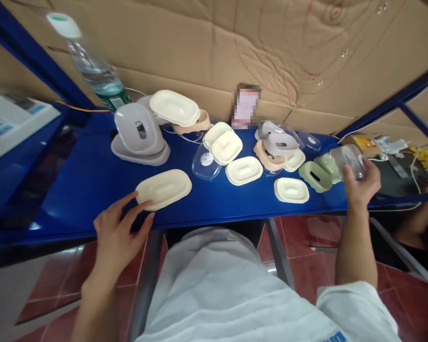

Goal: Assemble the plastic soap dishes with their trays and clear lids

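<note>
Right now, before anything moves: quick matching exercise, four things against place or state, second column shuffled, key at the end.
Things:
1. Left hand
2. Right hand
3. Bottle
4. Slotted green piece

Place or state:
A. Lying toward the right end of the blue table
B. Holding a clear plastic piece
C. Fingers at the left end of a cream piece
D. White-capped, at the back left

Pairs: 1-C, 2-B, 3-D, 4-A

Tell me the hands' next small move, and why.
Probably bring the clear plastic piece toward the cream tray by the left hand: the right hand holds the piece beside the green pieces, while the left hand touches that tray's edge.
</note>
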{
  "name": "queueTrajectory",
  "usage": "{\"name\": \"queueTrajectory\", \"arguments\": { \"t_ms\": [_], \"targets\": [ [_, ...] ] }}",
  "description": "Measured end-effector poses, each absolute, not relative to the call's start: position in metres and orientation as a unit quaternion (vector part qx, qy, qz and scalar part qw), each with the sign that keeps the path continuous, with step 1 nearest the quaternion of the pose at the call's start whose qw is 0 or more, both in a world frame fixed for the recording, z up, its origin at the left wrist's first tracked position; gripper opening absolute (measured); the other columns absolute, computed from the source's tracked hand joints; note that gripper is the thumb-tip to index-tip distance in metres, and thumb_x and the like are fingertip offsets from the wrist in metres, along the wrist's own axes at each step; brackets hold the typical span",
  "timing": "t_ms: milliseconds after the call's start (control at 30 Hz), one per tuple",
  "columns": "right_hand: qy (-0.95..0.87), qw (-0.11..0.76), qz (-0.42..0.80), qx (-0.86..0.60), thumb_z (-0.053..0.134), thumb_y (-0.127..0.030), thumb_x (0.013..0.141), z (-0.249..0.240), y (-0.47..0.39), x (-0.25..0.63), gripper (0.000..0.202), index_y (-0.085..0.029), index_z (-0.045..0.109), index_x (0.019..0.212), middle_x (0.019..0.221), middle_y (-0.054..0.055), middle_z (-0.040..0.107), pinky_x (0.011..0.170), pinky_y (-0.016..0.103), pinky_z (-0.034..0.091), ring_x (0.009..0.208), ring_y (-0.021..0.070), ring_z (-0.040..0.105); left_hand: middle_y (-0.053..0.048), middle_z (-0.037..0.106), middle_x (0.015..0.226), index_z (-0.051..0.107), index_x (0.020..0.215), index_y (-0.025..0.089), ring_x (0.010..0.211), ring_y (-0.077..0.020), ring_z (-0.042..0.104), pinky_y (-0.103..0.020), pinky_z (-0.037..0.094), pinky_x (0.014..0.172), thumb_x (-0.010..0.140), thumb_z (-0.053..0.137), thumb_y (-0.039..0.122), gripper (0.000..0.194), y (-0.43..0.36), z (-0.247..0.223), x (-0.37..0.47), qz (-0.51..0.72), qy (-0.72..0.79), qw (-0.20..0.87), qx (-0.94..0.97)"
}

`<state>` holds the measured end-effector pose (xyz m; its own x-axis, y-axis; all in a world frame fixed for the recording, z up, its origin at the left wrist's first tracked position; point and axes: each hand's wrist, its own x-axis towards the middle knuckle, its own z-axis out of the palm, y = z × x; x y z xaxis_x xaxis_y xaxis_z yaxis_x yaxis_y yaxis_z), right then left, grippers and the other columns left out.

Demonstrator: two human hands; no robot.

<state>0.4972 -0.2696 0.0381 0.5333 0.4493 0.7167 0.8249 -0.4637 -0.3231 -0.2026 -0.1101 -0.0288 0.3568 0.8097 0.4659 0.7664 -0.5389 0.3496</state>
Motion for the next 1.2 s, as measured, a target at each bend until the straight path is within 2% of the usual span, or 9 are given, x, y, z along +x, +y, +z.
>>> {"name": "queueTrajectory", "arguments": {
  "t_ms": [133,267,533,633,733,833,1000,1133,1200],
  "targets": [
    [-0.222,0.303,-0.285,-0.882,0.09,-0.053,0.077,0.032,-0.28,0.568,0.067,-0.005,0.072,0.119,0.119,0.034,0.069,0.095,0.051,0.041,0.111,0.0401,0.062,-0.012,0.065,0.148,0.071,0.123,0.028,0.132,-0.0356,0.066,-0.053,0.049,0.111,0.102,0.069,0.031,0.021,-0.108,-0.027,-0.189,0.308,0.458,0.042,0.833],
    [-0.157,0.303,-0.306,-0.889,0.094,-0.042,0.075,0.011,-0.308,0.568,0.059,-0.007,0.068,0.115,0.115,0.036,0.065,0.089,0.054,0.036,0.107,0.0428,0.057,-0.011,0.069,0.144,0.071,0.123,0.029,0.132,-0.0383,0.065,-0.053,0.048,0.108,0.102,0.069,0.031,0.021,-0.106,-0.028,-0.18,0.313,0.458,0.016,0.832],
    [-0.272,0.286,-0.235,-0.888,0.092,-0.041,0.078,-0.016,-0.312,0.551,0.06,-0.006,0.069,0.121,0.126,0.035,0.062,0.094,0.051,0.041,0.116,0.0391,0.058,-0.011,0.069,0.143,0.072,0.12,0.027,0.133,-0.0362,0.065,-0.051,0.048,0.109,0.102,0.068,0.032,0.019,-0.101,-0.025,-0.178,0.304,0.458,0.023,0.835],
    [-0.324,0.292,-0.216,-0.874,0.081,-0.049,0.089,-0.004,-0.299,0.546,0.06,-0.005,0.068,0.129,0.129,0.035,0.064,0.094,0.051,0.044,0.123,0.0381,0.059,-0.012,0.068,0.144,0.073,0.117,0.025,0.132,-0.0357,0.066,-0.053,0.05,0.11,0.102,0.069,0.031,0.017,-0.103,-0.023,-0.178,0.29,0.448,0.039,0.845],
    [-0.334,0.314,-0.266,-0.848,0.056,-0.057,0.105,0.004,-0.295,0.519,0.067,-0.001,0.061,0.142,0.138,0.04,0.059,0.103,0.055,0.041,0.135,0.0409,0.056,-0.013,0.068,0.144,0.072,0.112,0.024,0.13,-0.0355,0.067,-0.054,0.051,0.109,0.101,0.071,0.03,0.012,-0.106,-0.023,-0.179,0.289,0.434,0.048,0.852],
    [-0.378,0.326,-0.289,-0.817,0.03,-0.055,0.113,-0.001,-0.301,0.461,0.065,-0.007,0.064,0.14,0.135,0.033,0.066,0.106,0.051,0.044,0.13,0.0375,0.062,-0.014,0.066,0.145,0.071,0.111,0.025,0.134,-0.0364,0.065,-0.055,0.05,0.111,0.101,0.07,0.027,0.011,-0.111,-0.023,-0.178,0.286,0.413,0.07,0.862],
    [-0.526,0.194,-0.176,-0.809,0.054,-0.057,0.106,-0.016,-0.308,0.375,0.053,-0.017,0.073,0.136,0.13,0.017,0.076,0.112,0.052,0.042,0.124,0.0356,0.068,-0.013,0.064,0.147,0.07,0.113,0.027,0.136,-0.0372,0.064,-0.056,0.051,0.111,0.099,0.07,0.026,0.013,-0.118,-0.02,-0.168,0.281,0.39,0.09,0.872],
    [-0.476,0.247,-0.167,-0.827,0.054,-0.053,0.106,-0.019,-0.307,0.369,0.044,-0.017,0.078,0.118,0.114,0.015,0.081,0.107,0.052,0.045,0.105,0.0313,0.072,-0.012,0.067,0.146,0.07,0.117,0.028,0.136,-0.0373,0.064,-0.056,0.049,0.112,0.101,0.066,0.025,0.016,-0.11,-0.022,-0.165,0.276,0.382,0.091,0.877],
    [-0.461,0.286,-0.165,-0.824,0.055,-0.051,0.106,-0.02,-0.305,0.371,0.042,-0.016,0.078,0.116,0.114,0.016,0.08,0.103,0.049,0.048,0.105,0.0309,0.072,-0.01,0.068,0.145,0.071,0.118,0.029,0.139,-0.0368,0.063,-0.055,0.048,0.114,0.101,0.066,0.025,0.018,-0.106,-0.024,-0.168,0.279,0.389,0.098,0.873]
  ]
}}
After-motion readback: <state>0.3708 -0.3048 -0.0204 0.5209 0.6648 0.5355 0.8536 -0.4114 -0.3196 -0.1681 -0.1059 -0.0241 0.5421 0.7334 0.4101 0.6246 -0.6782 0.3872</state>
